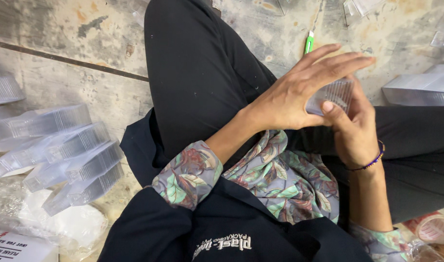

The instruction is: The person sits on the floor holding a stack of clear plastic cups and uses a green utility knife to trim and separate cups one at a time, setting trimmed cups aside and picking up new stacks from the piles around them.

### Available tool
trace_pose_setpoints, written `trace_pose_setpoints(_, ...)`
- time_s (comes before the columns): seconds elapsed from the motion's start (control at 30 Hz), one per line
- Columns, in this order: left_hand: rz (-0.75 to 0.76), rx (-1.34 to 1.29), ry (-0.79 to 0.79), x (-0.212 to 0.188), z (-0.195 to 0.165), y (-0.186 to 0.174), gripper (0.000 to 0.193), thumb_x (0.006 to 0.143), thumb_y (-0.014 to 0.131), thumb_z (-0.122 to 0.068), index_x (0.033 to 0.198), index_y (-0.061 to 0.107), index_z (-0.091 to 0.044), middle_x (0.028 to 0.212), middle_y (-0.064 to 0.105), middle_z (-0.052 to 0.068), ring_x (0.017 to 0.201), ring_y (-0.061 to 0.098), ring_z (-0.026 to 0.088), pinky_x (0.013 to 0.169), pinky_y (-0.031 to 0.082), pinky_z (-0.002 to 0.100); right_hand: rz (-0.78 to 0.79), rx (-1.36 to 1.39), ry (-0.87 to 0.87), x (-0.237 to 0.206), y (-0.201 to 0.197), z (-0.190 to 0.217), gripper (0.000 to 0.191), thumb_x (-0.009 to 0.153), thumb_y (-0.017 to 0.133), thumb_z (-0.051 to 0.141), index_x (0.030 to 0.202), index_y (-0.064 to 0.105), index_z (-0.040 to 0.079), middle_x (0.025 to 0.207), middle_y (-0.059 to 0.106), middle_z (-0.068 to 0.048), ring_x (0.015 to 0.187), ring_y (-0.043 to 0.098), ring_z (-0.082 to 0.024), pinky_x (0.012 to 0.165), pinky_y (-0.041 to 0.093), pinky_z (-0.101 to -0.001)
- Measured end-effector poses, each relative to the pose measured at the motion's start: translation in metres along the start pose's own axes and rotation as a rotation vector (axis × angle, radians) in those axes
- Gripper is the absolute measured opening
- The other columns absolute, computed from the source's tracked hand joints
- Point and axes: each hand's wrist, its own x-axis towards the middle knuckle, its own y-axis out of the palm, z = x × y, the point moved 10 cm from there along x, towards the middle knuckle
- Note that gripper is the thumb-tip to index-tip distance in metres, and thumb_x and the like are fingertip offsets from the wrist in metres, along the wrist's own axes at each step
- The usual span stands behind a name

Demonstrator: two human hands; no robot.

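Observation:
I sit on the floor with my legs in black trousers stretched out. Both hands meet above my right thigh around a small stack of clear ribbed plastic containers (334, 95). My left hand (299, 92) lies over the top of the stack with fingers extended and pressed flat on it. My right hand (355, 128), with a purple bead bracelet on its wrist, grips the stack from below, thumb on its near face. Part of the stack is hidden by my fingers.
Several long stacks of clear plastic containers (71, 155) lie on the stained concrete floor at the left, above a plastic bag (62, 223) and a white printed box (18, 247). Another clear stack (420, 90) lies at the right. A green-and-white pen-like tool (309, 42) lies at top centre. A tape roll (433, 228) sits at bottom right.

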Motion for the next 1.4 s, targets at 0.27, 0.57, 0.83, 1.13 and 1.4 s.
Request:
trace_pose_setpoints(0.27, 0.044, -0.065, -0.164, -0.010, 0.021, 0.005, 0.073, 0.082, 0.091, -0.029, 0.144, 0.056, -0.014, 0.142, 0.064, 0.007, 0.133, 0.062, 0.027, 0.116, 0.051, 0.039, -0.129, 0.155, 0.035, -0.002, -0.018, 0.008, 0.072, 0.102, 0.064, 0.011, 0.165, 0.033, -0.004, 0.142, 0.057, -0.012, 0.124, 0.065, -0.020, 0.095, 0.062, -0.0351)
trace_pose_setpoints(0.57, 0.021, -0.078, -0.188, -0.008, 0.018, -0.005, 0.066, 0.080, 0.090, -0.025, 0.138, 0.059, -0.016, 0.139, 0.066, 0.005, 0.129, 0.065, 0.026, 0.112, 0.055, 0.038, -0.131, 0.216, 0.014, -0.005, -0.026, 0.009, 0.068, 0.105, 0.060, 0.009, 0.166, 0.033, -0.003, 0.138, 0.056, -0.015, 0.122, 0.066, -0.026, 0.098, 0.063, -0.0414)
trace_pose_setpoints(0.83, 0.012, -0.057, -0.142, -0.008, 0.013, -0.006, 0.053, 0.084, 0.091, -0.023, 0.128, 0.062, -0.024, 0.143, 0.063, -0.002, 0.132, 0.064, 0.020, 0.110, 0.057, 0.033, -0.121, 0.211, 0.007, -0.006, -0.027, 0.011, 0.064, 0.106, 0.057, 0.008, 0.164, 0.033, -0.002, 0.139, 0.055, -0.018, 0.122, 0.066, -0.028, 0.102, 0.063, -0.0460)
trace_pose_setpoints(1.13, -0.036, -0.188, -0.146, -0.008, 0.012, -0.011, 0.085, 0.079, 0.094, -0.015, 0.147, 0.044, -0.027, 0.145, 0.056, -0.006, 0.132, 0.064, 0.022, 0.111, 0.058, 0.034, -0.122, 0.183, 0.006, -0.005, -0.023, 0.014, 0.063, 0.105, 0.057, 0.009, 0.163, 0.034, -0.001, 0.149, 0.052, -0.014, 0.129, 0.065, -0.028, 0.099, 0.063, -0.0441)
trace_pose_setpoints(1.4, 0.071, -0.249, -0.108, -0.004, 0.006, 0.003, 0.099, 0.082, 0.094, -0.015, 0.156, 0.030, -0.028, 0.157, 0.046, -0.002, 0.141, 0.056, 0.024, 0.119, 0.053, 0.034, -0.127, 0.085, 0.011, -0.001, -0.016, 0.008, 0.065, 0.100, 0.066, 0.006, 0.159, 0.040, 0.001, 0.135, 0.055, -0.010, 0.121, 0.061, -0.014, 0.105, 0.058, -0.0301)
